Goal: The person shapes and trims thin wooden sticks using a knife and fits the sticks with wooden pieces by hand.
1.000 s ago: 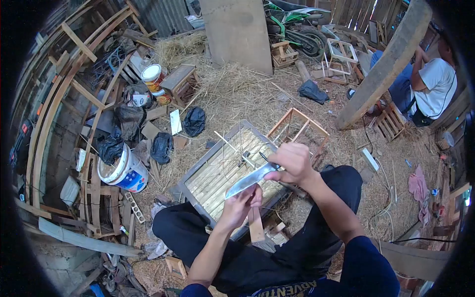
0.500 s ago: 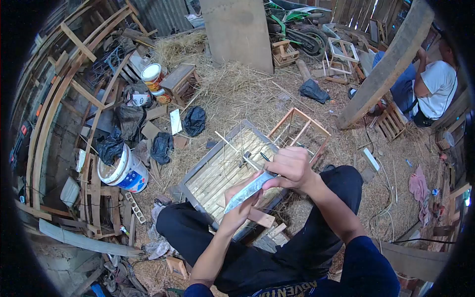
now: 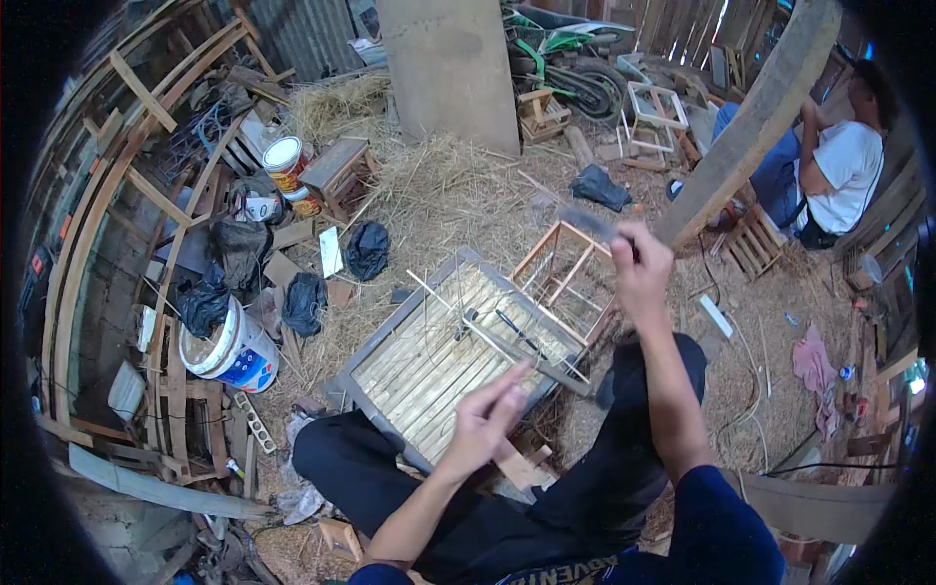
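Observation:
My right hand [image 3: 642,268] is closed around a knife, lifted above the small wooden frame, its broad grey blade [image 3: 588,223] blurred and pointing left. My left hand [image 3: 481,419] is over the near side of a low slatted table [image 3: 409,366], fingers curled and thumb against the index finger. Whatever it may pinch is too thin or hidden to make out. Beyond its fingertips, a hammer [image 3: 561,374] lies across the slats. Beside the hammer are a slim dark tool [image 3: 515,330] and a thin stick [image 3: 429,289]. A wood block [image 3: 519,468] sits below my left hand.
An open wooden frame [image 3: 556,268] stands against the table's far right side. Left are a white bucket [image 3: 239,356] and black plastic bags [image 3: 368,251]. A slanted post [image 3: 751,127] rises at right, near a seated person [image 3: 843,171]. Straw and shavings cover the floor.
My right hand has swung the knife up and right, away from my left hand. The left hand has dropped slightly, and the hammer and dark tool show more fully. The view has shifted slightly.

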A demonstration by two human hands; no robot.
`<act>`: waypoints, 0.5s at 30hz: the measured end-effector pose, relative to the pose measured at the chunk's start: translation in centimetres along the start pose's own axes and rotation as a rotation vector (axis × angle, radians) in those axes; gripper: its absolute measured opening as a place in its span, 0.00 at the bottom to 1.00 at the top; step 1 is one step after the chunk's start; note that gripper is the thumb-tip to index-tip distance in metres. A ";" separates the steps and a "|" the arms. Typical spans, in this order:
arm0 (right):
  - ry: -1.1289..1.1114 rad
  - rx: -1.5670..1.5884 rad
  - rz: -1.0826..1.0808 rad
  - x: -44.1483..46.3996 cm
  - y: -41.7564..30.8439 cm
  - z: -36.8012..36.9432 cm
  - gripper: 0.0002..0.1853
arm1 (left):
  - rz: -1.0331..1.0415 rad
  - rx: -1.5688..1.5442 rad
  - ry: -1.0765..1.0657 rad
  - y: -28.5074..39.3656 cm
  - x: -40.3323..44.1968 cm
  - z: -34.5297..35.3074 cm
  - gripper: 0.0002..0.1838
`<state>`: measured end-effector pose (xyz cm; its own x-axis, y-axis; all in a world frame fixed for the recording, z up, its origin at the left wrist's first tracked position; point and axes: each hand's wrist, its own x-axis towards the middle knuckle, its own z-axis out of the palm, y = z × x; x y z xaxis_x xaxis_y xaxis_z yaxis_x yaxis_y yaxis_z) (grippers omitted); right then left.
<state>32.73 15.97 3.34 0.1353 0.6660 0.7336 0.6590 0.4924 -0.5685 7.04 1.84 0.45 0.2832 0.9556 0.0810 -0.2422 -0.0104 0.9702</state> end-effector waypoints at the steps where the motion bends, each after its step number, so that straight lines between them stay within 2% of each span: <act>1: -0.001 0.112 -0.080 -0.5 -0.9 0.3 0.25 | -0.046 -0.091 0.061 0.0 0.2 -0.8 0.21; 2: -0.063 0.115 -0.187 -1.1 -1.3 0.9 0.25 | -0.101 -0.175 0.122 -0.2 0.2 -1.6 0.21; 3: -0.121 0.119 -0.289 -1.9 -1.6 1.5 0.25 | 0.052 -0.238 0.084 -0.5 0.4 -1.9 0.23; 4: -0.178 0.120 -0.388 -2.7 -1.9 2.0 0.25 | 0.042 -0.214 0.109 -0.4 0.2 -2.3 0.22; 7: -0.318 0.126 -0.499 -4.3 -3.1 2.9 0.25 | 0.004 -0.166 0.187 0.2 -0.2 -2.3 0.22; 11: -0.377 0.211 -0.528 -5.1 -5.4 3.3 0.23 | -0.009 -0.187 0.221 0.2 -0.4 -0.8 0.24; 15: -0.378 0.253 -0.542 -5.6 -6.0 4.0 0.23 | -0.093 -0.267 0.118 -1.2 -0.7 -1.9 0.27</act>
<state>25.08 11.54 1.21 -0.4599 0.4168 0.7841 0.3626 0.8942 -0.2626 5.43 1.76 -1.22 0.2095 0.9767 -0.0473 -0.4605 0.1413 0.8763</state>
